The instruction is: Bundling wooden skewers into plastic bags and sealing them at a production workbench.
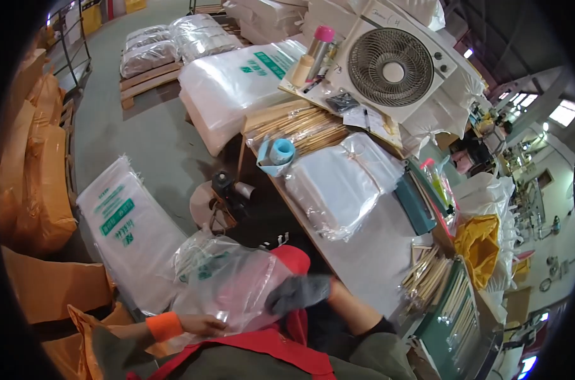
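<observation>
A crumpled clear plastic bag [227,285] with green print lies on my lap over a red apron [287,342]. My left hand [202,325], bare with an orange wristband, rests on the bag's lower left edge and holds it. My right hand [298,292], in a grey glove, lies on the bag's right side, fingers bent onto the plastic. The bag looks filled and puffy between both hands.
A worktable [370,253] to my right carries a stack of clear bags [341,183], bundles of chopsticks [427,275], a blue tape roll [281,152] and a white fan [392,63]. White printed sacks [129,234] and orange sacks [40,183] stand to the left; pallets lie beyond.
</observation>
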Demonstrator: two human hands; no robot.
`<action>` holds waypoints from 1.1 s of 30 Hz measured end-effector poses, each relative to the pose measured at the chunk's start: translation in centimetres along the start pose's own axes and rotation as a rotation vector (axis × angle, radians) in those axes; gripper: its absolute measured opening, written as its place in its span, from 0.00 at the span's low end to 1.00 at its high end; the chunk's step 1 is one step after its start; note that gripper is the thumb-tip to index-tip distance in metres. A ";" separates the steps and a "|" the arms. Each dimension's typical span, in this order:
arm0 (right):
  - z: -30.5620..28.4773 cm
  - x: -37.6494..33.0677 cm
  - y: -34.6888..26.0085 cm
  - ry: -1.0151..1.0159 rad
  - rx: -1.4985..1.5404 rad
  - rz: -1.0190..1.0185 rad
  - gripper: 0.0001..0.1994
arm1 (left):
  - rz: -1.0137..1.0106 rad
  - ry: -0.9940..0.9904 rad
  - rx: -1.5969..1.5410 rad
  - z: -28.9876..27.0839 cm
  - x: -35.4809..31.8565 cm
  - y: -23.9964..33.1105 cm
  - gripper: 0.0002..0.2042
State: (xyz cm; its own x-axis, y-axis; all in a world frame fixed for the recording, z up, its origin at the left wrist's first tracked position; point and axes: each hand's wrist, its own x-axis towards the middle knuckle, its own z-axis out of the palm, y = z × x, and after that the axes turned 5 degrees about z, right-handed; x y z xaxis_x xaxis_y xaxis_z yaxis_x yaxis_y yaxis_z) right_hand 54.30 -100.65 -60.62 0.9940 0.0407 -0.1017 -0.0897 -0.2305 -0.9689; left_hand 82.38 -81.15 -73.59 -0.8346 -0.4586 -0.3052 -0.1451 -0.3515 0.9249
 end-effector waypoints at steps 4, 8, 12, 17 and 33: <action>-13.5 -1.1 -1.7 0.695 -0.970 0.380 0.13 | -0.188 -0.262 0.522 -8.4 3.7 9.1 0.16; -25.4 2.9 1.0 0.765 -1.205 0.663 0.17 | 0.393 0.897 0.564 -16.0 11.1 19.2 0.19; -28.9 6.0 4.1 0.459 -1.262 0.851 0.17 | 0.196 1.155 0.961 -24.4 17.3 20.7 0.14; -29.2 7.9 6.6 0.470 -0.970 0.916 0.17 | 0.034 1.557 0.956 -30.3 16.0 21.2 0.10; -25.8 9.5 6.2 0.435 -0.942 0.813 0.16 | 0.441 1.666 0.858 -25.9 22.5 15.4 0.23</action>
State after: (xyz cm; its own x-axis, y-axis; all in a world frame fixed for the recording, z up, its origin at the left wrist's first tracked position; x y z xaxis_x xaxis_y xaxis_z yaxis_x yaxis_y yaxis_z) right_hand 64.80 -126.78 -61.79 0.6321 -0.7034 -0.3251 -0.7654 -0.6321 -0.1205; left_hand 75.12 -118.03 -72.07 0.3180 -0.7718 0.5506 -0.7147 0.1865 0.6741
